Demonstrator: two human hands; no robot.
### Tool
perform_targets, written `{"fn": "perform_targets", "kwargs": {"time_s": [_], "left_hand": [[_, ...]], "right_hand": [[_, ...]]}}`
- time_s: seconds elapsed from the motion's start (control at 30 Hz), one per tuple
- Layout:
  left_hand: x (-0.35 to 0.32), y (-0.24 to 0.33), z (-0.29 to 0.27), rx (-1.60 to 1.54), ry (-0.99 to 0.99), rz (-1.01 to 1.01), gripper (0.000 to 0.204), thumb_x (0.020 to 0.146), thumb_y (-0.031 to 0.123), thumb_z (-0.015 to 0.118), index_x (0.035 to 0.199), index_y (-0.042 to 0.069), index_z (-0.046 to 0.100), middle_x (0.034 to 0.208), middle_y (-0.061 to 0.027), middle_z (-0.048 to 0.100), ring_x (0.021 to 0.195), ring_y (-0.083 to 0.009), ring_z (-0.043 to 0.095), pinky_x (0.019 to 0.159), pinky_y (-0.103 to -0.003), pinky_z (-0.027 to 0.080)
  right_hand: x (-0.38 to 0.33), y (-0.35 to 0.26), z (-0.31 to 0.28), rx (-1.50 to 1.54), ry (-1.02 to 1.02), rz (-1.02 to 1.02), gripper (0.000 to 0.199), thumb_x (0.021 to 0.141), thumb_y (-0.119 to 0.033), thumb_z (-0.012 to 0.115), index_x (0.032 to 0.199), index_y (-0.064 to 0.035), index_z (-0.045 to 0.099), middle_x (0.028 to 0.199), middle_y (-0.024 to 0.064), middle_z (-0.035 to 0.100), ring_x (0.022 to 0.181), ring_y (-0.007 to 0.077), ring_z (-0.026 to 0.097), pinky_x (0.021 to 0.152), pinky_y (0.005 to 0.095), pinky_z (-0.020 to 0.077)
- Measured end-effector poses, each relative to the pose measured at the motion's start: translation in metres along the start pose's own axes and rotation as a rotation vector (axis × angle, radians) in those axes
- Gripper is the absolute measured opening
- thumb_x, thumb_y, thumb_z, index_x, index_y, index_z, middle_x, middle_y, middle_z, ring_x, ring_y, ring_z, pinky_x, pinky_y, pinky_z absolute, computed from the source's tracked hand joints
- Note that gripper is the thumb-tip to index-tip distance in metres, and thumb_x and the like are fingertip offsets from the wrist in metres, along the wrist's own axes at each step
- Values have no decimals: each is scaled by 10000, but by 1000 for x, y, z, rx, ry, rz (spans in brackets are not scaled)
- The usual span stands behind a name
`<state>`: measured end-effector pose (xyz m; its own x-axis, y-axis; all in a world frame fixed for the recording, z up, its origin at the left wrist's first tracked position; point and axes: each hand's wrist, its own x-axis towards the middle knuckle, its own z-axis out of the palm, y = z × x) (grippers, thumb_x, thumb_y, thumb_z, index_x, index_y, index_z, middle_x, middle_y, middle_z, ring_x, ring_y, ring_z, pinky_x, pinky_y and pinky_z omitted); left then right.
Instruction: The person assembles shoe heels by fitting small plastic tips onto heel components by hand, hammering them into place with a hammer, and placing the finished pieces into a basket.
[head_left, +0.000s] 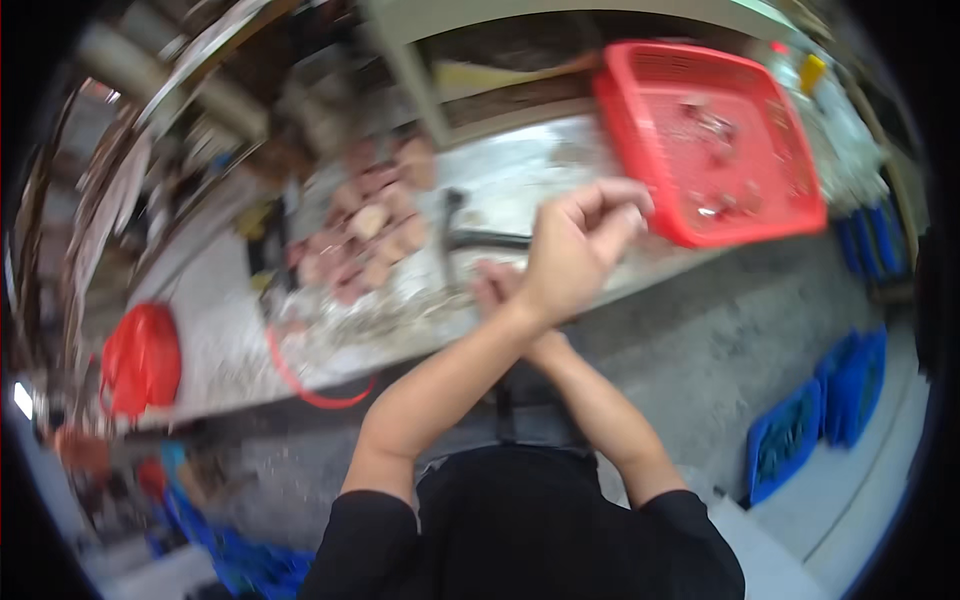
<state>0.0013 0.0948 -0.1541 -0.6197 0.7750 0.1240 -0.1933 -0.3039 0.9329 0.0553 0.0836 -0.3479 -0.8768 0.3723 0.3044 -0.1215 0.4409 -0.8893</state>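
Note:
My arms cross in front of me, the left over the right. My left hand (580, 250) is by the near left corner of a red plastic basket (665, 215), thumb and fingers curled together; anything in them is hidden. Under my left wrist, my right hand (498, 285) is mostly covered; its blurred fingertips are near a black bar (488, 239) on the worktable. Inside the basket lie several small shiny pieces (712, 125). Left of the hands is a pile of pinkish-tan flat pieces (370, 220), too blurred to name.
The pale, worn worktable (225, 355) carries a red plastic bag (142, 358) at its left end and a red strap loop (325, 402) over its front edge. A raised shelf (560, 12) stands behind. Blue crates (785, 440) sit on the right, with blue material (240, 560) at lower left.

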Motion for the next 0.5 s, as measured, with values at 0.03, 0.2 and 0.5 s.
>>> {"fn": "perform_targets", "kwargs": {"time_s": [0.03,0.2,0.5], "left_hand": [[-18,-7,-17,73,32,14,190,1000,12,687,1173,-30,754,1039,-75,785,916,-110,722,822,-277,585],[-93,7,-159,796,458,202,208,995,0,682,1183,-2,773,1152,-62,768,990,-117,695,833,-282,559],[-83,38,-266,1620,355,232,388,803,-15,741,1170,91,806,1221,-134,683,1144,-363,577,992,-485,484]], "right_hand": [[7,-13,-7,113,28,20,422,1044,-153,687,1427,-15,575,1263,126,682,1139,246,660,979,409,547],[34,-46,6,-92,242,-315,238,904,4,789,1129,-8,710,780,119,680,612,284,659,571,378,522],[29,-45,9,-228,206,-310,248,932,-10,786,1169,14,715,778,105,675,600,220,638,544,329,488]]}}
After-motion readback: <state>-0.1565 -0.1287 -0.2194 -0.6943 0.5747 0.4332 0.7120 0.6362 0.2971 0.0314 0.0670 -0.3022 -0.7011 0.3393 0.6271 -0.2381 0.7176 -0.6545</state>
